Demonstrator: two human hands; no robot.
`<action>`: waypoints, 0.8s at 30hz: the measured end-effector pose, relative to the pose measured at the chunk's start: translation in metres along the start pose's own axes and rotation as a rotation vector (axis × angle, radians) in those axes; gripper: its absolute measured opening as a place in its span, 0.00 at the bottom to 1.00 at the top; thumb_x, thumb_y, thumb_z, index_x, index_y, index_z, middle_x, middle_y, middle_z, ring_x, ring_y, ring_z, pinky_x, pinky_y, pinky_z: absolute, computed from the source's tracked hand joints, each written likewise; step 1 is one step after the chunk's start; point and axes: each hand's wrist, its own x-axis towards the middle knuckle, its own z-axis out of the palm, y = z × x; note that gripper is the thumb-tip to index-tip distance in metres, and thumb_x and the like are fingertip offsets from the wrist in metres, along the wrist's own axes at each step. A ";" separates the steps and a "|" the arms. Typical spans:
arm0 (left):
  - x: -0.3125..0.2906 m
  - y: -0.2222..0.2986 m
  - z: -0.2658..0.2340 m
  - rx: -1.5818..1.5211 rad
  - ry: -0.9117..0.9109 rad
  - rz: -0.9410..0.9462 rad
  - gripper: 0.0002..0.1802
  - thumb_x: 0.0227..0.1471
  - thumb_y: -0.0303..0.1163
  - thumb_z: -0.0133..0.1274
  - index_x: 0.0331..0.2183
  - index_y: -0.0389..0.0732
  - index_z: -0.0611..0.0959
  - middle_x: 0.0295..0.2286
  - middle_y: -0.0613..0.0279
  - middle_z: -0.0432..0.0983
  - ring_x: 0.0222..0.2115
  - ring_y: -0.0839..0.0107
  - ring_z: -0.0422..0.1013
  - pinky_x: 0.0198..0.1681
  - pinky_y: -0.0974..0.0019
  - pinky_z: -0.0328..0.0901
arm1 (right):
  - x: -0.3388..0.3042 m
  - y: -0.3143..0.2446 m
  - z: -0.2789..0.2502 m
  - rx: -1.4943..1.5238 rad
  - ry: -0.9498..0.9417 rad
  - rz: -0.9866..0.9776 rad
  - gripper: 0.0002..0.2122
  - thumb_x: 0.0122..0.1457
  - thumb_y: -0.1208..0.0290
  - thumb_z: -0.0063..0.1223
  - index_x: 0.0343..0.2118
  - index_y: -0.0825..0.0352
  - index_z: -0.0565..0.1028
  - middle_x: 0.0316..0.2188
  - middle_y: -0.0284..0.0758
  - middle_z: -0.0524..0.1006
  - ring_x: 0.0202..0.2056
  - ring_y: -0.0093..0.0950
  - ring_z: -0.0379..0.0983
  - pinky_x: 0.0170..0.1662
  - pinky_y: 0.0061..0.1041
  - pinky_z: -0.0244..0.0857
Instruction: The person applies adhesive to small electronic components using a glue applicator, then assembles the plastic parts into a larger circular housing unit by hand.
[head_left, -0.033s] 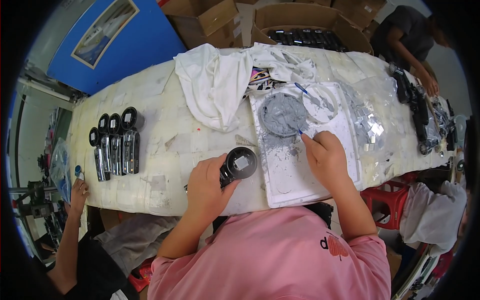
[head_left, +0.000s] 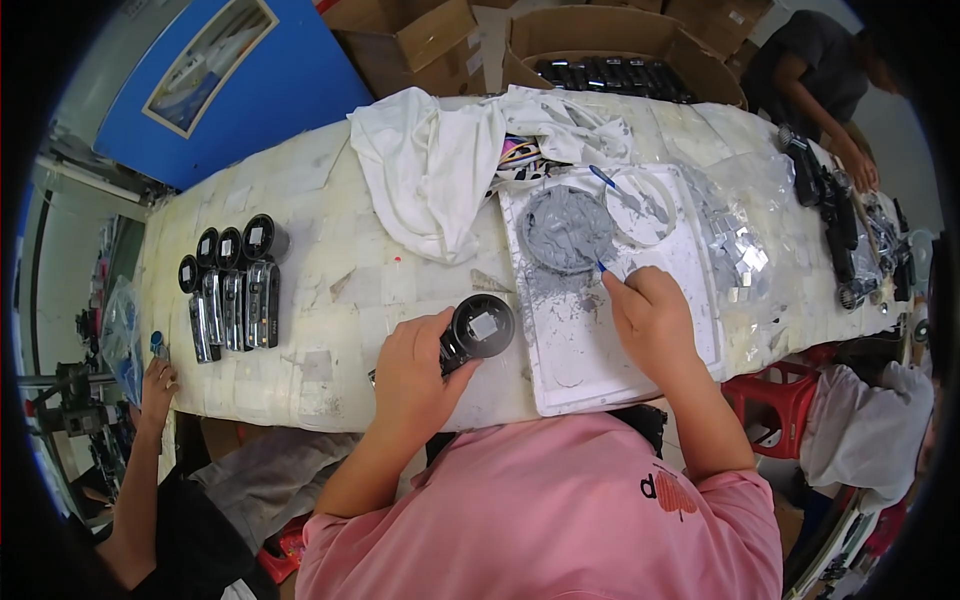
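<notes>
Left hand [head_left: 418,372] grip clamped on black round-headed device [head_left: 478,330] at desk [head_left: 330,290] near edge, lens face up, handle running toward me. Looks rigid, light; I'd hold by the handle. Right hand [head_left: 655,318] pinches thin blue stick [head_left: 603,268], tip toward grey paste [head_left: 566,228] on white tray [head_left: 690,270].

Bare tabletop [head_left: 330,290] lies open between the black parts row [head_left: 232,285] (far left) and white cloth [head_left: 430,180].
</notes>
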 end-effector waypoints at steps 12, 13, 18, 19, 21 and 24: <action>-0.002 -0.002 0.006 0.009 0.061 0.062 0.34 0.37 0.29 0.66 0.48 0.34 0.71 0.39 0.50 0.72 0.38 0.52 0.68 0.39 0.54 0.62 | -0.009 -0.029 -0.027 0.123 -0.009 -0.036 0.14 0.42 0.84 0.57 0.36 0.71 0.77 0.23 0.35 0.68 0.23 0.34 0.65 0.27 0.32 0.58; -0.002 -0.002 0.006 0.010 0.062 0.061 0.34 0.37 0.29 0.66 0.48 0.34 0.71 0.39 0.50 0.72 0.38 0.52 0.68 0.39 0.54 0.62 | -0.007 -0.031 -0.025 0.200 0.007 -0.097 0.15 0.42 0.83 0.57 0.37 0.70 0.78 0.23 0.35 0.69 0.23 0.34 0.65 0.26 0.32 0.58; -0.002 -0.002 0.007 0.020 0.053 0.055 0.34 0.37 0.30 0.65 0.48 0.34 0.71 0.39 0.50 0.72 0.38 0.52 0.68 0.39 0.55 0.61 | 0.000 -0.046 -0.015 0.377 -0.014 -0.289 0.16 0.41 0.82 0.57 0.38 0.70 0.77 0.23 0.34 0.68 0.22 0.32 0.63 0.25 0.30 0.57; -0.002 -0.003 0.007 0.020 0.055 0.054 0.34 0.37 0.30 0.65 0.48 0.34 0.71 0.39 0.50 0.72 0.38 0.52 0.68 0.39 0.55 0.61 | 0.001 -0.049 -0.012 0.382 -0.009 -0.312 0.16 0.40 0.82 0.57 0.37 0.71 0.77 0.22 0.34 0.67 0.21 0.31 0.63 0.24 0.28 0.56; -0.003 -0.004 0.008 0.016 0.047 0.057 0.34 0.38 0.30 0.65 0.48 0.34 0.71 0.39 0.50 0.72 0.39 0.52 0.68 0.39 0.55 0.61 | 0.002 -0.053 -0.009 0.385 -0.002 -0.330 0.16 0.40 0.82 0.57 0.36 0.72 0.77 0.22 0.34 0.66 0.21 0.30 0.63 0.24 0.28 0.56; -0.002 -0.001 0.007 0.022 0.028 0.035 0.34 0.38 0.31 0.65 0.48 0.33 0.71 0.40 0.50 0.72 0.39 0.53 0.68 0.40 0.55 0.61 | 0.004 -0.055 -0.006 0.386 0.010 -0.352 0.15 0.39 0.81 0.56 0.35 0.73 0.77 0.22 0.33 0.66 0.21 0.30 0.62 0.24 0.28 0.56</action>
